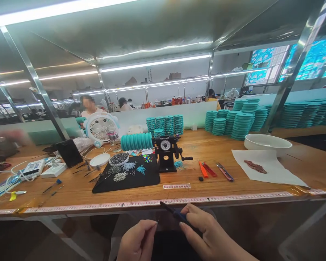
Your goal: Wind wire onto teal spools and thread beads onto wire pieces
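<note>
Down below the counter point(179, 203) edge, the left hand point(137, 241) pinches a fine needle point(157, 222) while the right hand point(206, 232) grips dark tweezers point(174, 213) just beside it; steady, close tips would likely serve best.

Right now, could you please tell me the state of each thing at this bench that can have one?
left hand: pinched shut on a thin needle-like piece
right hand: shut on dark blue tool
fan: upright, spinning or not cannot tell
white bowl: upright
orange cutter: lying flat
teal spools: stacked
</note>
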Demonstrator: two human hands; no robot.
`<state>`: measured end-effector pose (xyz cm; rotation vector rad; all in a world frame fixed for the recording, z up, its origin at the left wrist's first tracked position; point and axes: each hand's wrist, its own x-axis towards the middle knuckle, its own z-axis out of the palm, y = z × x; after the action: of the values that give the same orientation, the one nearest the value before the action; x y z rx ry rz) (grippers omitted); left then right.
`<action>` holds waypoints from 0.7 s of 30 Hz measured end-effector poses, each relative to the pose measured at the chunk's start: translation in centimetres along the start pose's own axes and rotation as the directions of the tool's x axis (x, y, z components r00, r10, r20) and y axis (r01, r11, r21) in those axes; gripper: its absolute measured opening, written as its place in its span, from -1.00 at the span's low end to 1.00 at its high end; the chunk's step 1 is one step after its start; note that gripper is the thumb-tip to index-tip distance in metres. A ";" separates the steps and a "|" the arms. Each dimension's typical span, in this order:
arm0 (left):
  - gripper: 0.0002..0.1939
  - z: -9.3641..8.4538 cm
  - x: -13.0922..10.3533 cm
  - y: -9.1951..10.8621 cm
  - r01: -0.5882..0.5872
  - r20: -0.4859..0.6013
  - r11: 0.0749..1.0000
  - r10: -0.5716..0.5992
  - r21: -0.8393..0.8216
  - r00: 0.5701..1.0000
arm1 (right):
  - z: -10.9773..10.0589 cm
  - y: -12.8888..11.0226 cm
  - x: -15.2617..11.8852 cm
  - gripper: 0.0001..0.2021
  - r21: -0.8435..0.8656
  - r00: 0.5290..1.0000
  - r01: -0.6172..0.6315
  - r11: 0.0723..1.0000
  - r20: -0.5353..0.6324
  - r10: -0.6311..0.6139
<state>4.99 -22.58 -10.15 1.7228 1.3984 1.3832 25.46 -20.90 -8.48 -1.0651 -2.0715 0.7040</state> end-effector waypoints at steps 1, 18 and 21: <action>-0.87 -0.5 0.3 0.3 0.050 0.094 0.999 -0.048 -0.011 0.994 | 0.0 0.0 0.0 -0.74 -0.002 1.000 0.015 1.000 -0.004 -0.015; -0.85 -1.9 2.8 2.5 0.225 0.423 0.962 -0.271 0.157 0.865 | 0.9 0.2 0.0 -0.78 -0.043 0.990 0.121 0.992 0.082 -0.117; -0.83 -1.7 2.3 1.5 0.324 0.452 0.944 -0.316 0.062 0.834 | 0.9 0.1 -0.1 -0.75 0.063 0.991 0.091 0.994 0.095 -0.097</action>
<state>3.88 -21.27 -7.34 1.5758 1.3168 0.7404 24.83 -21.04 -9.10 -0.9106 -2.1558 0.7781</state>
